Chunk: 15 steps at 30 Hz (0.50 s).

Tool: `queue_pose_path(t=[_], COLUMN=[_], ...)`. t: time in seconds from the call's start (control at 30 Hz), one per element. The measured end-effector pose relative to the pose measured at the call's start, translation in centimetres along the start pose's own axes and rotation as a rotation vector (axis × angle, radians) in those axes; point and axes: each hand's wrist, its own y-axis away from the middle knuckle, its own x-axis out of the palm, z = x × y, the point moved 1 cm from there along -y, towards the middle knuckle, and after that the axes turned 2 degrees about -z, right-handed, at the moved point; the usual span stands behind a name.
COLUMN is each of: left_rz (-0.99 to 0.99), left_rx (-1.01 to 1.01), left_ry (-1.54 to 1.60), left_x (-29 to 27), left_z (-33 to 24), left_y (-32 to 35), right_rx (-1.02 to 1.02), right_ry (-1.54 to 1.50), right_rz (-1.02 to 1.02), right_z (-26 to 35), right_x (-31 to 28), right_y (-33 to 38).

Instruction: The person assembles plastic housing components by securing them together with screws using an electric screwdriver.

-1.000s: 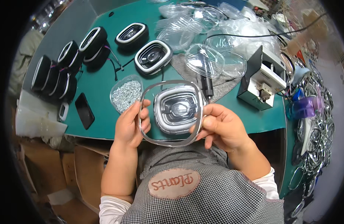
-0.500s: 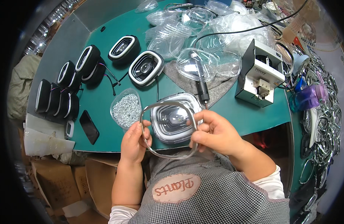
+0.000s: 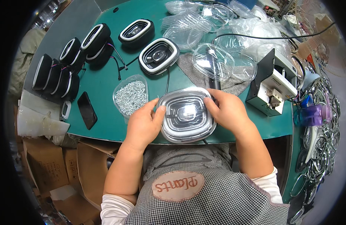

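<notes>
At the table's front edge lies a rounded-square lamp (image 3: 188,114) with a clear cover over its black and white inside. My left hand (image 3: 144,122) grips its left side, thumb on the rim and fingers round the edge. On the opposite side, my right hand (image 3: 230,110) holds it the same way, thumb on top. A silvery band shows along the lamp's rim; I cannot tell how far down the ring sits. Left of the lamp stands a clear tub (image 3: 116,98) of small screws. Beyond my right hand, a black electric screwdriver (image 3: 214,85) is partly hidden under a clear cover (image 3: 203,60).
Several black lamps with white rings (image 3: 158,56) stand at the left and back. A phone (image 3: 87,110) lies at left. Clear covers (image 3: 184,30) pile up behind. To the right are a white machine (image 3: 272,88), a purple bottle (image 3: 312,115) and many chrome rings (image 3: 323,150).
The silvery ring that both hands held above the lamp is down at its rim. My hands have moved onto the lamp's sides. The view has shifted slightly.
</notes>
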Motion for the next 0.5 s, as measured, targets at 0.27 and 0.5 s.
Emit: queue_pose_path(t=[0.27,0.5], left_rz=[0.130,-0.119], left_rx=[-0.055,0.183], left_ry=[0.671,0.420], left_x=[2.9,3.2], left_z=[2.1,0.4], left_y=[0.8,5.1], right_rx=[-0.018,-0.046], right_ry=[-0.026,-0.372], right_rz=[0.055,-0.052], right_z=[-0.8,0.2], right_x=[1.3,2.4], right_y=[0.9,5.4])
